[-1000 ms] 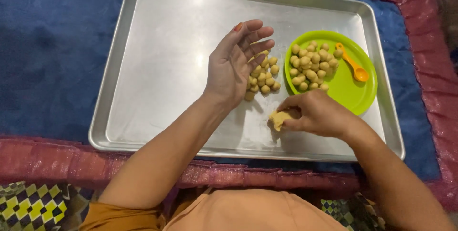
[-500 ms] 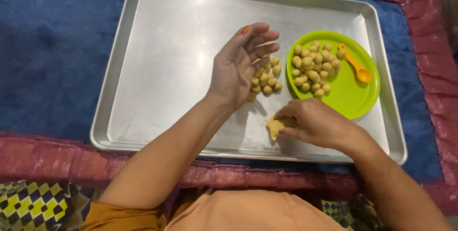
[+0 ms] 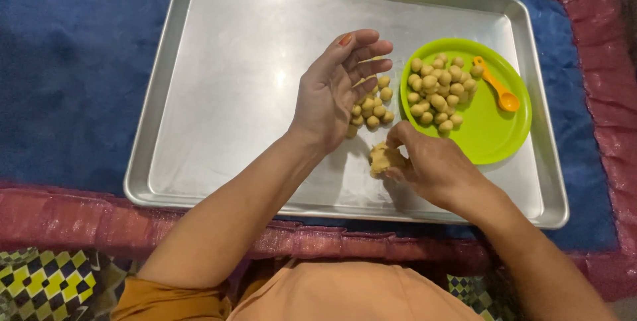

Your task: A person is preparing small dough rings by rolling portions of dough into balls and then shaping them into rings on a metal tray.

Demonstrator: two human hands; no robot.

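The right hand (image 3: pixel 434 168) pinches a dough lump (image 3: pixel 383 158) near the tray's (image 3: pixel 219 95) front edge. The left hand (image 3: pixel 335 92) hovers open and empty over loose dough balls (image 3: pixel 371 112) mid-tray.

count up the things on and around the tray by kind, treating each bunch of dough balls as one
metal tray: 1
green plate: 1
orange spoon: 1
lump of dough, in the right hand: 1
piles of dough balls: 2, one on the tray, one on the plate
blue mat: 1
total: 7
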